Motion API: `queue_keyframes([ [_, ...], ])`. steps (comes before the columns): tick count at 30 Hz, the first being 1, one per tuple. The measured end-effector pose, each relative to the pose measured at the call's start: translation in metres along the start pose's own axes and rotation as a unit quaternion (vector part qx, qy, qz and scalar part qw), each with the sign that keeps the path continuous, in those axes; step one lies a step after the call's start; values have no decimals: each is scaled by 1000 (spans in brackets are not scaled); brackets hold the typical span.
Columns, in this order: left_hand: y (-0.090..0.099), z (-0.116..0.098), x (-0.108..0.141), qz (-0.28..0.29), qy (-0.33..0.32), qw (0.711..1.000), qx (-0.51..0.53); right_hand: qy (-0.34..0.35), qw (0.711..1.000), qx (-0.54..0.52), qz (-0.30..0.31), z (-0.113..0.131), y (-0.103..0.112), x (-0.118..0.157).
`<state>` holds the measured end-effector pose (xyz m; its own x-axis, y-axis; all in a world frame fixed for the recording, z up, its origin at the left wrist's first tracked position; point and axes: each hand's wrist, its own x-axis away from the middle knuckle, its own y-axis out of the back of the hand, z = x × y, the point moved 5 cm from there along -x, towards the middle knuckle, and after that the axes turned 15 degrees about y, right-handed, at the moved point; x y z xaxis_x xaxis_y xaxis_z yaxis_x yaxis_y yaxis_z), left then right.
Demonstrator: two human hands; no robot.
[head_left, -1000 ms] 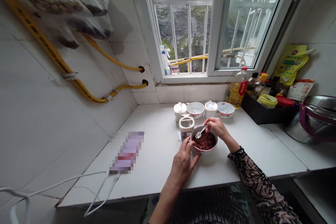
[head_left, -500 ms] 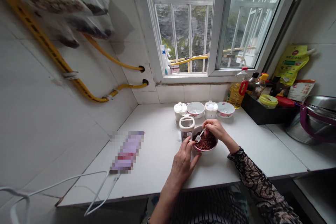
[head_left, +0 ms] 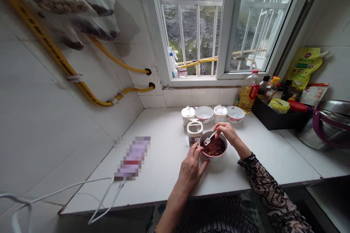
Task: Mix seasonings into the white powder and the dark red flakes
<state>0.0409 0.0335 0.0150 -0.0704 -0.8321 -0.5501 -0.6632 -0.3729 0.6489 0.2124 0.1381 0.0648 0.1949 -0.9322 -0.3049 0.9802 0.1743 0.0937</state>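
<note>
Right fingers pinch a slim white spoon, tip slanting left over dark red flakes; left fingers clasp a pink-rimmed ceramic bowl.

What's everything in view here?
small bowl: 1, pink-rimmed, centre front, holding dark red grains
spoon: 1, white, in that bowl
lidded jars: 3, white, behind it
floral bowls: 2, white, behind it
oil bottle: 1, yellow, back right
tray: 1, black, right, holding bottles
pot: 1, steel with purple handle, far right
hoses: 2, yellow, left wall
window: 1, white-framed, ahead
left hand: 1, bare, on bowl's rim
right hand: 1, lace-sleeved, holding spoon
</note>
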Motion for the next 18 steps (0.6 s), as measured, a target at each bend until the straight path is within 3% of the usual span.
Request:
queue_keyframes([
  [7,-1,0,-1,6,2,1000,3,28,999,4,-41,4,4,-3],
  [12,-2,1,0,-1,-4,1000,1,197,970,110,-86,27,-9,0],
  [15,-3,2,0,3,0,1000,4,313,921,231,-12,41,-31,6],
  [18,-2,2,0,3,2,1000,10,363,887,283,37,45,-37,10],
])
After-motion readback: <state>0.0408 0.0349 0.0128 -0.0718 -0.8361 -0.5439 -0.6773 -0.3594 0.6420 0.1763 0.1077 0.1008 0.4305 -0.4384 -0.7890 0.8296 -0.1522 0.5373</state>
